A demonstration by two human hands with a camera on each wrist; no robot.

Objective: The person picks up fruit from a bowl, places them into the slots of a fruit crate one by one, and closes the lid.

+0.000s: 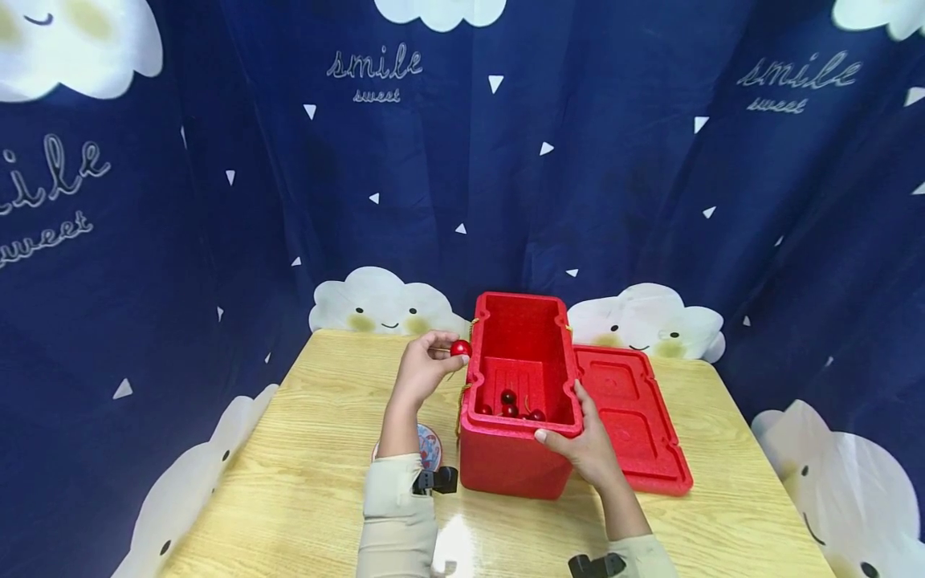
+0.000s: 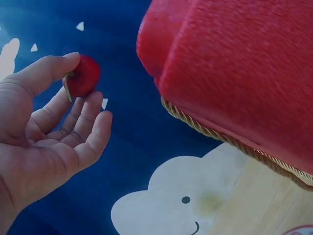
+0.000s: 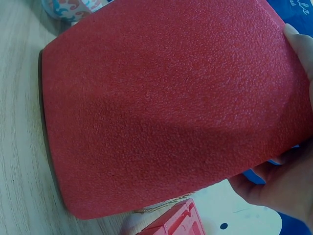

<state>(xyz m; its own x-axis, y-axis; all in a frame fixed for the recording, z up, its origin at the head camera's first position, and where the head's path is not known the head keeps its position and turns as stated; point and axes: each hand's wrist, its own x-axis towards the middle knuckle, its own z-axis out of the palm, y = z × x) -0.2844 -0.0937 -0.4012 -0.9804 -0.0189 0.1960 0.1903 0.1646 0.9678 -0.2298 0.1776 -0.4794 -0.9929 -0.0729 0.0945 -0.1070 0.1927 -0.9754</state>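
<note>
My left hand (image 1: 421, 371) pinches a red cherry (image 1: 460, 348) between thumb and fingertips, just outside the left rim of a red foam box (image 1: 515, 461). In the left wrist view a short green stem hangs from the cherry (image 2: 87, 78), and the other fingers are loosely bent. The box stands without its lid, and several dark red cherries (image 1: 509, 410) lie on its floor at the near end. My right hand (image 1: 594, 446) grips the box's near right corner, thumb on the near rim and fingers along the right side.
The red lid (image 1: 636, 425) lies flat on the wooden table (image 1: 303, 482), right of the box. A round patterned container (image 1: 429, 447) stands left of the box, partly behind my left forearm. Gold cord (image 2: 215, 133) runs along the box's side. A dark blue curtain (image 1: 462, 160) hangs behind.
</note>
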